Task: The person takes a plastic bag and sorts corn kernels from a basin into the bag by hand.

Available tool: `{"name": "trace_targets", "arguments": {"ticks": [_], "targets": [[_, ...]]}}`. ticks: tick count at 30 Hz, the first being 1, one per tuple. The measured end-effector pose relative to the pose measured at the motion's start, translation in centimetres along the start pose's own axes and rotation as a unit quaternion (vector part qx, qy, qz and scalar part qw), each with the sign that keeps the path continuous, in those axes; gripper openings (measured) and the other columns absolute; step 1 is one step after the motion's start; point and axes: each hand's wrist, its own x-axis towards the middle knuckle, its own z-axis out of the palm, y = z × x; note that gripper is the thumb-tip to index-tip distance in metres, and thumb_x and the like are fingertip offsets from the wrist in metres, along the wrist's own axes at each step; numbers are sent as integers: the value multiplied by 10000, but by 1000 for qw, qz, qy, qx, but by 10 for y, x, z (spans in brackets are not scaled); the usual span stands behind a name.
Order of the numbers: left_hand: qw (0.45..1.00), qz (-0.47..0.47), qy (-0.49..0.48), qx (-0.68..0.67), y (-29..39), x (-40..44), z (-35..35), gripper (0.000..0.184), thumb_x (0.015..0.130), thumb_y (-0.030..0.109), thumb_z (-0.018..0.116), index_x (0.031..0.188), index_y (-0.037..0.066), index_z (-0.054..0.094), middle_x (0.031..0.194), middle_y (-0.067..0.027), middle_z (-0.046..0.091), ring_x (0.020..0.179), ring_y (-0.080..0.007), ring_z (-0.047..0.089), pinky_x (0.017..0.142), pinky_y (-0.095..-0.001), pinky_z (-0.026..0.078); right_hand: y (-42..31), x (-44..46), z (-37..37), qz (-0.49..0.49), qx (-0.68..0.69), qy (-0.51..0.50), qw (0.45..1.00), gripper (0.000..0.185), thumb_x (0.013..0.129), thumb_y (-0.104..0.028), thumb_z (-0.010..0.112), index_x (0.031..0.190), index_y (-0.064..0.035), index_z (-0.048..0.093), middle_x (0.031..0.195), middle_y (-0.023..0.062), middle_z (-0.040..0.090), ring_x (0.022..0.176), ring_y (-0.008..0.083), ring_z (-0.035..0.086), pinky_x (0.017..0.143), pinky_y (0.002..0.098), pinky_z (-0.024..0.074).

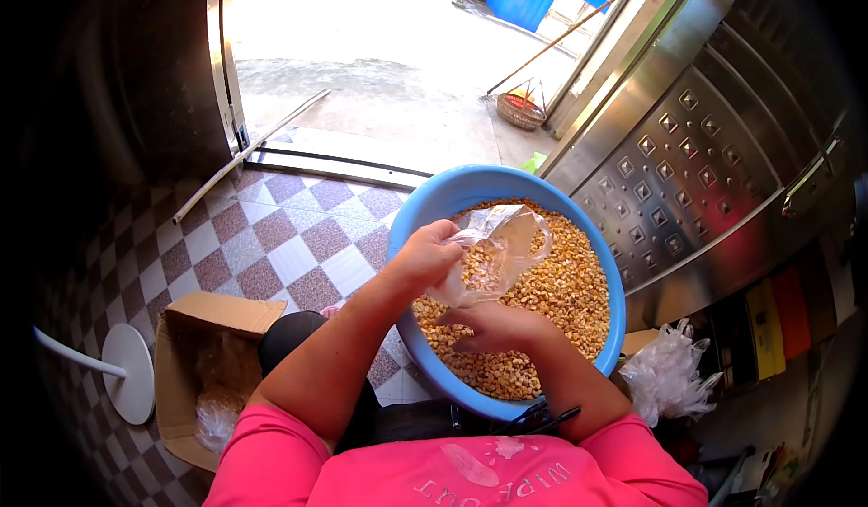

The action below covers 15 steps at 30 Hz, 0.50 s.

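A large blue tub [612, 326] in front of me holds a heap of yellow corn kernels [570, 281]. Over the kernels, my left hand [432, 252] grips the edge of a clear plastic bag [506, 249], whose mouth hangs open to the right. Some kernels show in or through the bag. My right hand [493, 328] is low over the corn, just below the bag, with its fingers apart and pointing left. No kernels can be made out in it.
At the left stand an open cardboard box [172, 353] with bagged contents and a white round base [128, 373]. Plastic bags [669, 371] lie right of the tub, below a metal door [669, 173]. A pole [253, 154] crosses the doorway; a basket [522, 109] sits outside.
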Motion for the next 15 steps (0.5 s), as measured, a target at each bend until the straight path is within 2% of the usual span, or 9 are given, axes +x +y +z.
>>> {"name": "trace_targets", "arguments": {"ticks": [2, 3, 5, 9, 12, 15], "targets": [[1000, -7, -2, -2, 1, 1, 0, 172, 834, 122, 539, 963, 9, 554, 643, -39, 520, 485, -103, 479, 409, -268, 363, 3, 4, 12, 58, -121, -72, 988, 333, 756, -181, 618, 1062, -51, 595, 935, 162, 628, 831, 334, 602, 764, 396, 475], [1000, -14, -2, -4, 1, 1, 0, 172, 831, 112, 533, 966, 8, 554, 637, -36, 515, 477, -101, 472, 402, -267, 354, -1, 9, 16, 58, -120, -71, 988, 333, 756, -181, 618, 1062, -51, 595, 935, 162, 628, 831, 334, 602, 764, 396, 475], [1000, -13, -3, -5, 1, 0, -1, 168, 826, 102, 526, 963, 8, 554, 630, -33, 510, 468, -98, 463, 396, -267, 347, -11, 16, 20, 153, -145, -167, 963, 249, 759, -156, 590, 980, -42, 590, 893, 171, 620, 822, 331, 602, 729, 419, 465], [1000, -11, -4, -9, 2, -1, -1, 158, 817, 85, 515, 950, 9, 552, 613, -30, 500, 445, -95, 448, 383, -268, 337, -11, 14, 21, 126, -113, -181, 969, 204, 760, -108, 549, 949, -46, 591, 864, 183, 623, 804, 326, 612, 683, 430, 462], [1000, -5, -6, -12, 2, -2, -1, 152, 823, 94, 519, 945, 8, 550, 611, -30, 499, 444, -93, 448, 382, -266, 337, -18, 12, 12, 153, -86, -211, 962, 192, 759, -91, 547, 941, -43, 591, 831, 179, 622, 779, 299, 614, 664, 404, 470], [1000, -4, -9, -14, 3, -2, -2, 153, 831, 103, 524, 946, 6, 549, 610, -29, 501, 446, -94, 454, 380, -265, 338, -5, 7, 8, 119, -17, -202, 972, 199, 768, -96, 559, 957, -45, 594, 806, 152, 622, 753, 264, 613, 645, 379, 471]]}}
